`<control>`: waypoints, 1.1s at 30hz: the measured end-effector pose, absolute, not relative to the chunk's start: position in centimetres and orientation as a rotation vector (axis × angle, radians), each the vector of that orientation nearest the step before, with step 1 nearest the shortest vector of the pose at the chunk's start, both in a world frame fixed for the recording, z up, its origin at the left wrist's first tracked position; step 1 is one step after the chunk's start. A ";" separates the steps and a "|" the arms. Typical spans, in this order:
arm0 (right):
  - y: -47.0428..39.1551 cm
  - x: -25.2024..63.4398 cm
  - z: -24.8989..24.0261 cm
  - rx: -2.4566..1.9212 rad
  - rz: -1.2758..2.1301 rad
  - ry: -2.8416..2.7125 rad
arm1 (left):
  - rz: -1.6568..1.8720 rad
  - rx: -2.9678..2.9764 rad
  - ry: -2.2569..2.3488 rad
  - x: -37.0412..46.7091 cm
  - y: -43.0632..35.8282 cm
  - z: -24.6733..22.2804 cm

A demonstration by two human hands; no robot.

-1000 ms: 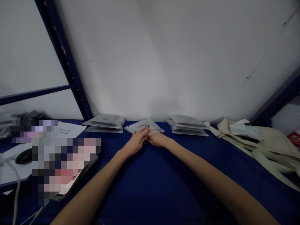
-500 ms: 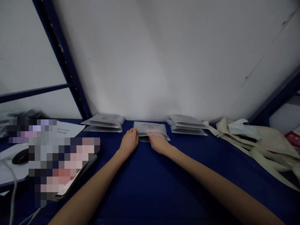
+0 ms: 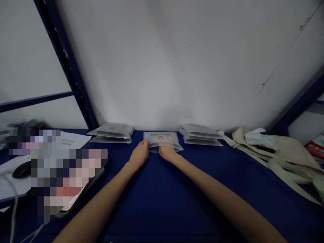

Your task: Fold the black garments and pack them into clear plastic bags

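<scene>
A frosted, see-through zip bag (image 3: 165, 135) with dark print and a round logo lies in the middle of the blue table (image 3: 152, 195). My left hand (image 3: 140, 152) is closed on its left edge, thumb and fingers pinching the film. My right hand (image 3: 167, 152) reaches in from the front beneath the upper film. Its fingers show dimly through the plastic, stretched out; whether they touch something inside is hidden. Another piece of clear film shows under the bag's front edge.
Similar bags lie in a stack at the left (image 3: 113, 129) and in a stack at the right (image 3: 202, 131), against the white wall (image 3: 162, 67). A cream cloth bag (image 3: 286, 152) lies far right. Papers (image 3: 73, 141), a black mouse (image 3: 22, 169) and a blurred-out device are left.
My right hand has gone a little further in under the film, and more of its fingers show through. My left hand stays at the bag's left edge.
</scene>
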State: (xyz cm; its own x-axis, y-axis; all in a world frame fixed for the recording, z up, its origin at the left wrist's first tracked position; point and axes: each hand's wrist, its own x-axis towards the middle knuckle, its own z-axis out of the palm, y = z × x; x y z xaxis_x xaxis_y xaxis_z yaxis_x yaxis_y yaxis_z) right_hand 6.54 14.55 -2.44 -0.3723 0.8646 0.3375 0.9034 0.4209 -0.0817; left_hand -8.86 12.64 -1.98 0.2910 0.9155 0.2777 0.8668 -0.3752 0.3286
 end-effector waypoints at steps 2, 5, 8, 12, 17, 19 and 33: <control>14.6 6.6 -2.6 -1.506 -0.183 -2.379 | 0.673 2.399 1.720 -8.8 12.6 -1.9; 13.4 6.7 -2.7 -1.530 -0.182 -2.373 | 0.751 2.317 1.832 -8.9 12.6 -1.6; 10.9 6.5 -2.6 -1.580 -0.131 -2.380 | 0.811 2.230 1.879 -9.1 12.7 -1.4; 8.3 6.5 -2.0 -1.783 -0.074 -2.303 | 0.802 2.003 1.818 -9.7 13.0 -1.1; 8.1 7.3 -1.2 -1.921 0.042 -2.248 | 0.769 1.627 1.763 -10.6 13.9 -0.9; 7.8 7.1 -1.0 -1.855 0.105 -2.215 | 0.738 1.516 1.663 -10.8 14.0 -0.9; 8.6 1.7 1.8 -1.162 1.953 -0.729 | 0.795 1.114 1.223 -9.8 12.0 0.0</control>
State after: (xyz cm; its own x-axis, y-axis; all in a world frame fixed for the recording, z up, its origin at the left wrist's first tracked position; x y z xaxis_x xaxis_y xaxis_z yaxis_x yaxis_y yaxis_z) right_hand 1.72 8.62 1.82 -0.3188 0.8178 -0.4791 -0.3039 -0.5670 -0.7656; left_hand -9.81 12.01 -0.02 0.2033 0.9283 -0.3112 0.0916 0.2984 0.9500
